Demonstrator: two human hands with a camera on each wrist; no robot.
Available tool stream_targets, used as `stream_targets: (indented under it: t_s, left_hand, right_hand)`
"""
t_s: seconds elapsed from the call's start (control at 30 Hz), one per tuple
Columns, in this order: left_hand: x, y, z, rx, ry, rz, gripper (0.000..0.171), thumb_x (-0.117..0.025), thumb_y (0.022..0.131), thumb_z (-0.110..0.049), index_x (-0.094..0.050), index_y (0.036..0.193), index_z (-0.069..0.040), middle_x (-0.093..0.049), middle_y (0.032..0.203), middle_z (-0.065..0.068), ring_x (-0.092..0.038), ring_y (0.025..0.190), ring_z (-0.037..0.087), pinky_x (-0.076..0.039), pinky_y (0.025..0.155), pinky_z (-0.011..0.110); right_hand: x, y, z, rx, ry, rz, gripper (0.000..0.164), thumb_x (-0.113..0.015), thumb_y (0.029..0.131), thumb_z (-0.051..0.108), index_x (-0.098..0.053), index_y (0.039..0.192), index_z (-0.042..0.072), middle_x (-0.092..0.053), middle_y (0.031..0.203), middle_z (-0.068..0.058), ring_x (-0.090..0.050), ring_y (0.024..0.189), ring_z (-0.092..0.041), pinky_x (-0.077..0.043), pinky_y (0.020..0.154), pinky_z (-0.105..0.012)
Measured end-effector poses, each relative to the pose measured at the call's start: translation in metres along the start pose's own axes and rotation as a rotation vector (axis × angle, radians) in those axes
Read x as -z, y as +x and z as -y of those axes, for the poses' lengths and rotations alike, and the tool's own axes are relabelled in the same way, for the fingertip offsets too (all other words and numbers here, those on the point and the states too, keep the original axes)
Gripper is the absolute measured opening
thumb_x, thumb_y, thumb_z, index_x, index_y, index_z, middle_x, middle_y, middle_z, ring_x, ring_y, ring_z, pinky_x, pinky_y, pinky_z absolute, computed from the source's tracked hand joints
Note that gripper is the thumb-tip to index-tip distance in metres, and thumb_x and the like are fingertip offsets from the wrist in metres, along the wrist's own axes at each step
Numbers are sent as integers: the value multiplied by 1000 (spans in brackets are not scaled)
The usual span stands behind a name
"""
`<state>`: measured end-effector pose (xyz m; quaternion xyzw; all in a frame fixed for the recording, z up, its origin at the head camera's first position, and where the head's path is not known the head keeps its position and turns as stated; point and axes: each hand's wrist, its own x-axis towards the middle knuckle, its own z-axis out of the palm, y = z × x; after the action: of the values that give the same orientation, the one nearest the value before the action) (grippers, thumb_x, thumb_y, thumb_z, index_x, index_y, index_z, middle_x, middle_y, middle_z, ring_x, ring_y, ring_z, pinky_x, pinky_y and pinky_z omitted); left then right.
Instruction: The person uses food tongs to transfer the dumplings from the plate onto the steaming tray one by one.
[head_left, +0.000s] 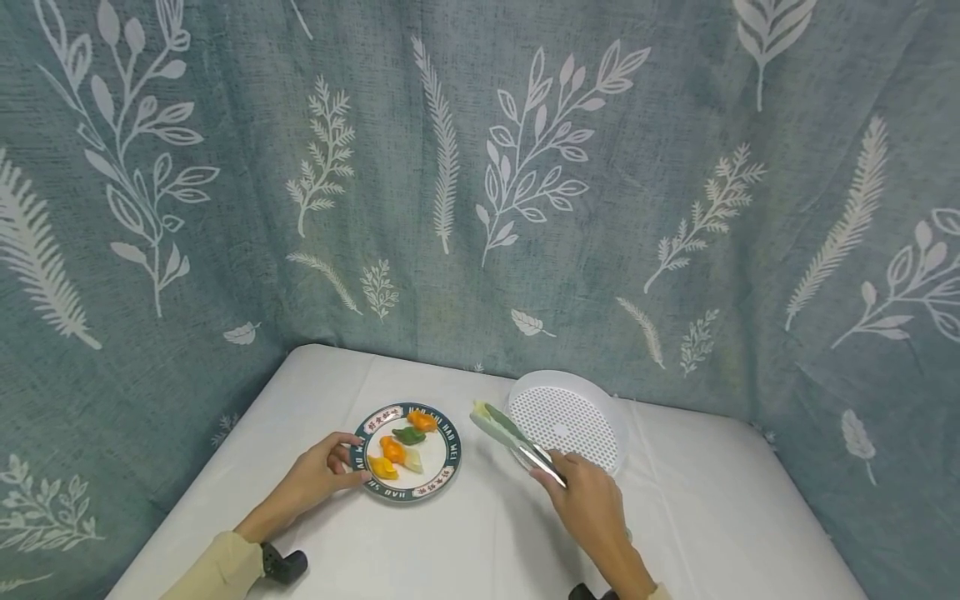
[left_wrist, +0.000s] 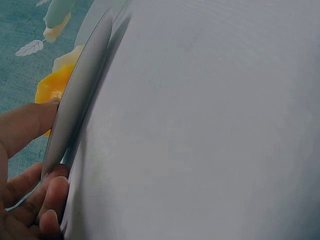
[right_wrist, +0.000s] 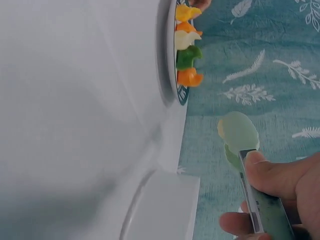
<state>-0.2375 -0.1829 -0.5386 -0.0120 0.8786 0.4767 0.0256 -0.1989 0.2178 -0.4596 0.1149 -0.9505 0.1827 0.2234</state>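
Observation:
My left hand (head_left: 322, 471) grips the left rim of a round plate (head_left: 405, 496) with a dark green patterned border; in the left wrist view the thumb (left_wrist: 30, 122) lies over the rim and other fingers curl below it. Several toy-like dumplings lie on the plate: orange (head_left: 392, 450), green (head_left: 408, 435), yellow (head_left: 383, 467) and pale cream (head_left: 412, 460). My right hand (head_left: 588, 500) holds metal tongs (head_left: 540, 461) with pale green tips (right_wrist: 240, 132). A small pale yellow piece (right_wrist: 220, 129) shows between the tips, mostly hidden. The tips hang above the table, right of the plate.
A round white steamer tray (head_left: 562, 379) with a perforated base stands at the back of the table, behind my right hand. White cloth (head_left: 465, 550) covers the tabletop. A green leaf-patterned curtain (head_left: 465, 208) rises along the back and sides.

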Motion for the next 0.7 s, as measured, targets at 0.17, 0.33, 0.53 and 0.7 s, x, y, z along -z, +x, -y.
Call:
stream_targets:
  t_s: [0.17,0.33,0.53,0.7]
  left_hand:
    - [0,0,1,-2,-4,2,67,-91,78,-32,-60,134,-13,-59,99,2,-50,85,19,-42,71,34]
    - [0,0,1,3,-2,-1,66,-91,78,-32,-60,134,-13,-59,99,2,-51,85,20,-42,71,34]
    - [-1,0,2,14,-8,3,67,-91,78,-33,-60,134,-13,-59,100,3,-51,86,20,-42,71,35]
    - [-1,1,2,5,-3,-3,67,-91,78,-32,-60,134,-14,-59,99,2,-51,84,19,-43,70,34]
  right_hand:
    - [7,3,-14,-21,-9,-15,40,-84,86,30,-77,113,1,-74,90,-9,-54,63,-14,-46,52,-35]
    - [15,7,-28,-33,-16,-18,41,-83,88,29,-76,114,-2,-74,93,-14,-54,62,-16,-45,50,-35]
    - [22,12,-51,-90,-39,5,41,-81,91,28,-74,116,-4,-71,85,-13,-49,58,-17,-40,48,-34]
    - [25,17,-75,-167,-64,36,42,-79,93,28,-73,118,-5,-60,72,-8,-45,57,-19,-36,47,-34]
